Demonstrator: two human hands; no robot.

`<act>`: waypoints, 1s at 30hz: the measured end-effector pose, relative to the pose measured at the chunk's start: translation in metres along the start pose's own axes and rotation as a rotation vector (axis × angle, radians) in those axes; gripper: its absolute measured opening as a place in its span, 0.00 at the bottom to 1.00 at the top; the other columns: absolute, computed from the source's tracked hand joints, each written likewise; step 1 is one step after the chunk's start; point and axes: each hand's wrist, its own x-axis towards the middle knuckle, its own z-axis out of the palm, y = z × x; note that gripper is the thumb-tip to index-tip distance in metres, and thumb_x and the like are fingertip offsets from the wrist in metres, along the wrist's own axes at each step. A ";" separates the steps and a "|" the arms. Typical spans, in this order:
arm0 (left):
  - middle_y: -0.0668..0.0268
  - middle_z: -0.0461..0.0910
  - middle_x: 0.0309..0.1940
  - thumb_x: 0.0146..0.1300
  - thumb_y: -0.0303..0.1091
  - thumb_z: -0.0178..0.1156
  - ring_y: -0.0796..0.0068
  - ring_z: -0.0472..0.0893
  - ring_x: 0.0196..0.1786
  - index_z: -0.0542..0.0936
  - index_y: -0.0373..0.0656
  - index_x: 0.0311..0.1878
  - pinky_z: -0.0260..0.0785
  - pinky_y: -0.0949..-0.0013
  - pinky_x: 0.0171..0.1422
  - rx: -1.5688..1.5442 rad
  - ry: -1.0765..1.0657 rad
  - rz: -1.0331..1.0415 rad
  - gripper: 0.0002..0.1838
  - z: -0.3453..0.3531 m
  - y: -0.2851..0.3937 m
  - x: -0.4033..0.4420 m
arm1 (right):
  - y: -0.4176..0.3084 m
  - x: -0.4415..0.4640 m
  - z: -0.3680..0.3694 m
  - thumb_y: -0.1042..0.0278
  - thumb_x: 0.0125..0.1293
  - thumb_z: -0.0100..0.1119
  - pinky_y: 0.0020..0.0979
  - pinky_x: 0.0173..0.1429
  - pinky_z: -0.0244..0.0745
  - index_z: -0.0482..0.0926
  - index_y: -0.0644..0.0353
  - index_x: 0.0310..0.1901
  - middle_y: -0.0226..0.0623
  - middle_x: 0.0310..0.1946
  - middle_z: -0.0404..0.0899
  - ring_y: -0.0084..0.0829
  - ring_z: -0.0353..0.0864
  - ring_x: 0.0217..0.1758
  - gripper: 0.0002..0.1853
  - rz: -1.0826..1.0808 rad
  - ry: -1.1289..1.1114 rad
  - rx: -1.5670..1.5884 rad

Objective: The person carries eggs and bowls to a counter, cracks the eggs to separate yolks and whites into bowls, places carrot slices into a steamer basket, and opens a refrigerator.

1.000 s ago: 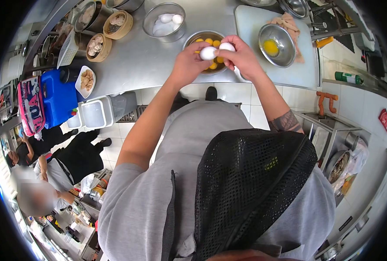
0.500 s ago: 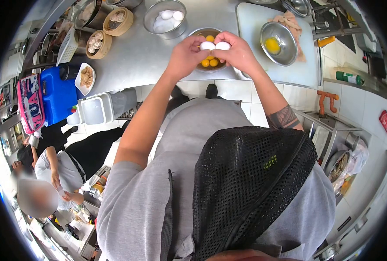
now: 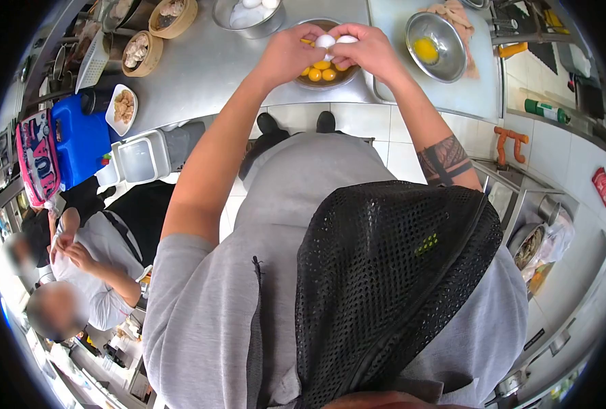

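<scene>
My left hand point(image 3: 286, 56) pinches one white eggshell half point(image 3: 325, 41) between thumb and fingers. A second eggshell half point(image 3: 346, 39) is in the closed fingertips of my right hand point(image 3: 372, 53). The two pieces sit side by side, with the gap between them hard to make out. Both hands hover over a metal bowl point(image 3: 320, 88) with several whole egg yolks point(image 3: 322, 73) in it. My fingers cover the bowl's far part. Beyond my left hand, a metal bowl point(image 3: 256, 31) contains several white eggs or shells point(image 3: 250, 4).
Right of my hands, a metal bowl point(image 3: 453, 46) with yellow egg point(image 3: 425, 49) stands on a white cutting board point(image 3: 391, 68) beside a cloth point(image 3: 470, 26). Bamboo steamers point(image 3: 154, 60) and a white dish point(image 3: 126, 127) are at left. A co-worker point(image 3: 105, 232) is behind at left.
The camera view has shifted, so the counter sits higher in the picture. My hands still hold the shell pieces over the yolk bowl. The co-worker's hands have moved up.
</scene>
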 end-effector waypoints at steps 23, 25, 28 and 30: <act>0.55 0.87 0.41 0.65 0.31 0.70 0.69 0.86 0.42 0.81 0.40 0.55 0.79 0.64 0.48 -0.006 -0.063 0.245 0.17 -0.002 -0.013 0.010 | -0.005 0.002 -0.003 0.73 0.59 0.72 0.32 0.40 0.81 0.86 0.60 0.46 0.39 0.34 0.88 0.30 0.88 0.36 0.13 -0.345 0.093 -0.397; 0.52 0.87 0.46 0.66 0.28 0.65 0.54 0.88 0.47 0.81 0.42 0.57 0.79 0.58 0.54 0.322 -0.053 0.330 0.16 -0.008 -0.008 0.010 | -0.006 0.002 -0.005 0.72 0.59 0.72 0.34 0.44 0.82 0.85 0.58 0.48 0.42 0.37 0.88 0.34 0.88 0.40 0.14 -0.358 0.089 -0.441; 0.48 0.85 0.51 0.66 0.28 0.62 0.44 0.85 0.53 0.81 0.44 0.58 0.78 0.52 0.58 0.378 -0.028 0.333 0.17 -0.013 -0.001 0.004 | -0.005 0.005 -0.010 0.69 0.60 0.70 0.39 0.52 0.82 0.85 0.56 0.53 0.45 0.44 0.88 0.41 0.88 0.48 0.18 -0.452 0.071 -0.642; 0.47 0.84 0.54 0.66 0.30 0.62 0.45 0.84 0.55 0.81 0.44 0.58 0.77 0.51 0.60 0.397 0.000 0.350 0.17 -0.016 -0.005 0.006 | -0.008 0.006 -0.013 0.68 0.61 0.70 0.40 0.55 0.82 0.84 0.54 0.56 0.47 0.48 0.88 0.44 0.88 0.51 0.19 -0.541 0.059 -0.800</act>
